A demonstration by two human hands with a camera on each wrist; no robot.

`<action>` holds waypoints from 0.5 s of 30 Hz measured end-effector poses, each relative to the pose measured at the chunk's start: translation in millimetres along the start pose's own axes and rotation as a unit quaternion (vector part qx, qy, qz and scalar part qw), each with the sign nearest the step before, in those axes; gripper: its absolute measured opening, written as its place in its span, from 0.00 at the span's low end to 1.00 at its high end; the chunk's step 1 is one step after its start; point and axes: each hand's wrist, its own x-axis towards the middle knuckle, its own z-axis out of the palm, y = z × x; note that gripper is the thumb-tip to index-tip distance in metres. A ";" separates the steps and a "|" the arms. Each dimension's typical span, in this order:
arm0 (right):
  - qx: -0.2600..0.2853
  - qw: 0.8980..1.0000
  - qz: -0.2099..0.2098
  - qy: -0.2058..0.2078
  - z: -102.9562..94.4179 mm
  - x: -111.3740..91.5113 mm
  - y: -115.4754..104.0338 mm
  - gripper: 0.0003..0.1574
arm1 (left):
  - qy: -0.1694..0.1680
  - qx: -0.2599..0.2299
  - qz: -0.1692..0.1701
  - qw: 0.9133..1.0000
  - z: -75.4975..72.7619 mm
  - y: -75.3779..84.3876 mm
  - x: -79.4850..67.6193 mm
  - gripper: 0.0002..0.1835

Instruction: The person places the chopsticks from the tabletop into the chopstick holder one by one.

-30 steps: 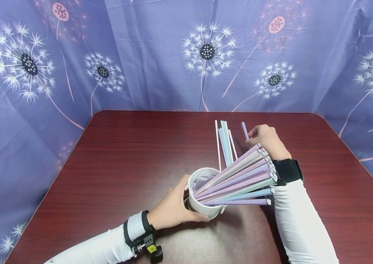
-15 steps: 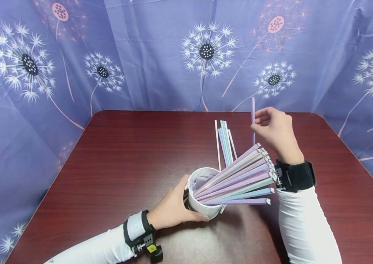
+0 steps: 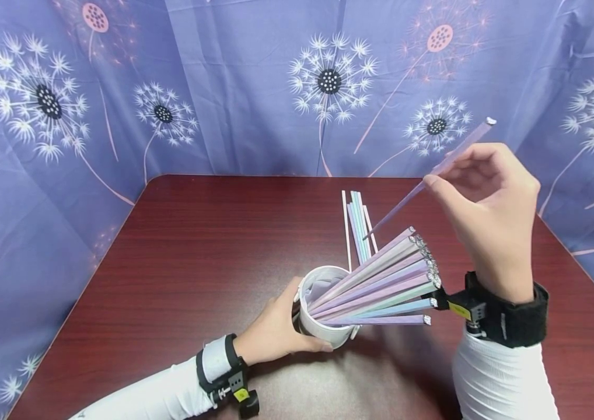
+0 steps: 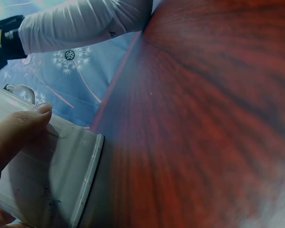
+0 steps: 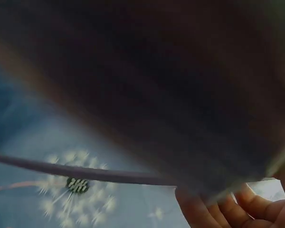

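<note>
A white pot [image 3: 323,335], tilted to the right, holds many pastel chopsticks [image 3: 376,284] with glittery silver ends fanning out over its rim. My left hand [image 3: 276,335] grips the pot's side, its thumb along the near wall. In the left wrist view that thumb [image 4: 23,126] lies across the pot's white wall [image 4: 76,156]. Up at the right, my right hand [image 3: 502,204] pinches a lilac chopstick [image 3: 406,198] with finger and thumb. The chopstick's thin end points down to the left. The right wrist view is mostly blocked by dark blur, with the chopstick [image 5: 85,173] below it.
Several loose chopsticks [image 3: 358,224], white, lilac and mint, lie on the dark red table [image 3: 223,233] behind the pot. A blue dandelion-print cloth [image 3: 255,87] hangs along the table's back and both sides.
My right hand has lifted the lilac chopstick off the table and come up, right and nearer; the chopstick now slants. The left hand and pot stay in place.
</note>
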 end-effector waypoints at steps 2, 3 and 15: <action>0.080 0.997 -0.011 -0.009 1.6 -4.0 -9.7 0.17 | 0.000 0.000 -0.001 1.000 -0.3 -0.3 -0.2 0.55; 0.102 0.995 -0.016 -0.017 2.0 -6.0 -13.8 0.18 | 0.000 0.001 -0.001 1.000 -0.5 -0.5 -0.3 0.55; 0.152 0.971 0.031 -0.184 -7.0 -17.9 -31.6 0.19 | -0.001 -0.001 -0.008 1.000 -1.3 0.6 0.3 0.56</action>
